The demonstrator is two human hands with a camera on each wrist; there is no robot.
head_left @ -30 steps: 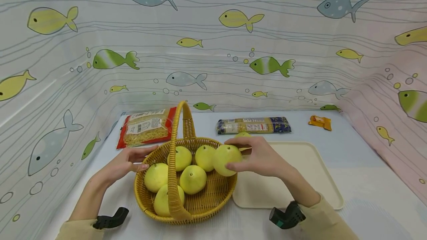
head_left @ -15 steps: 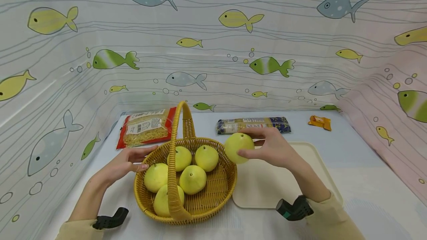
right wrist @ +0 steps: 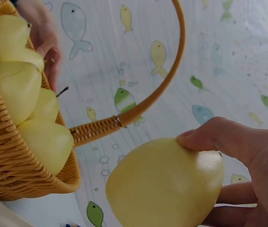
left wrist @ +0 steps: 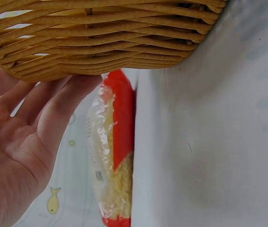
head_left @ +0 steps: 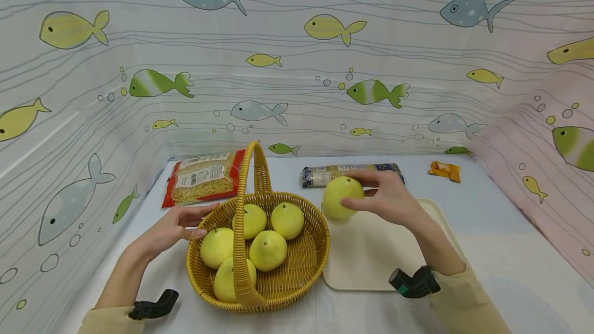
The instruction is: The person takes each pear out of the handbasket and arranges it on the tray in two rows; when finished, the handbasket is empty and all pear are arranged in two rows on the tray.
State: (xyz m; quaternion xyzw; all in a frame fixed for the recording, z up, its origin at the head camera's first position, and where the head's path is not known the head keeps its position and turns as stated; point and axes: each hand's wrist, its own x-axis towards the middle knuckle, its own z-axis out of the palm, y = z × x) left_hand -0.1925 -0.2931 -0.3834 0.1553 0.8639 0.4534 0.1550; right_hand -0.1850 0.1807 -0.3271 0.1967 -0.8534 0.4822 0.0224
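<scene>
My right hand [head_left: 390, 197] holds a yellow-green pear [head_left: 341, 200] above the left back part of the cream tray [head_left: 385, 256]. In the right wrist view the thumb presses on top of this pear [right wrist: 165, 184], with fingers behind it. A yellow wicker basket [head_left: 297, 298] stands left of the tray, its tall handle arching up. Several pears [head_left: 268, 250] lie inside, mostly toward its left and back. At the basket's left rim is my left hand [head_left: 171, 228], its thumb over the edge. The left wrist view shows the fingers [left wrist: 60, 106] against the outer wicker wall.
A red-edged bag of pasta [head_left: 204, 177] lies behind the basket on the left. Behind the tray is a dark blue pack of long noodles [head_left: 320, 176]. A small orange packet [head_left: 444, 170] sits at the back right. Fish-patterned cloth [head_left: 297, 86] rises around the table.
My right hand has carried the pear out of the basket's right side, rightward and back over the tray. The left hand and basket stay put. A yellow-green top behind the hand is now hidden.
</scene>
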